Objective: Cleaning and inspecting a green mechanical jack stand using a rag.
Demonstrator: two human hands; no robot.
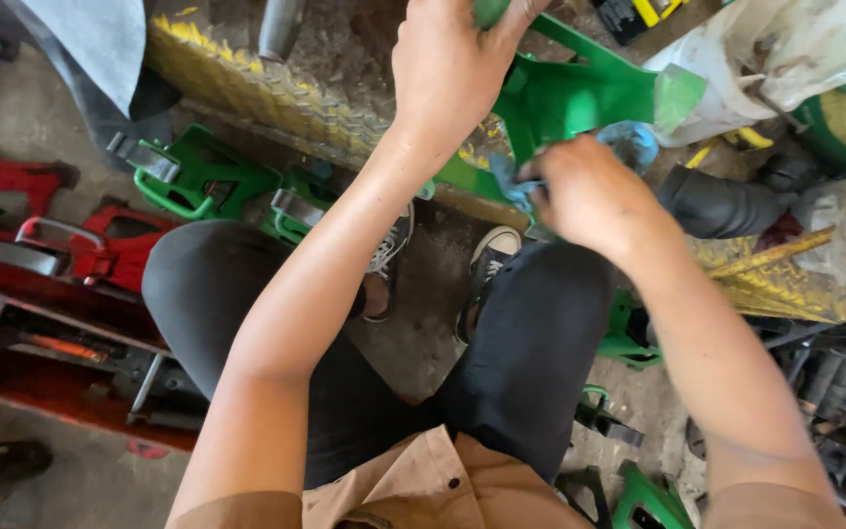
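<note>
My left hand grips the top of a green painted metal part at the upper middle of the head view. My right hand is closed on a blue-grey cloth and presses it against the lower edge of that green part. I sit with my knees apart in dark trousers, and my sneakers rest on the dirty concrete floor below the part.
More green metal parts lie on the floor at the left, with red ones beyond them. A yellow diamond-plate edge runs behind. White sacks and a black boot sit at the right. Other green parts lie by my right thigh.
</note>
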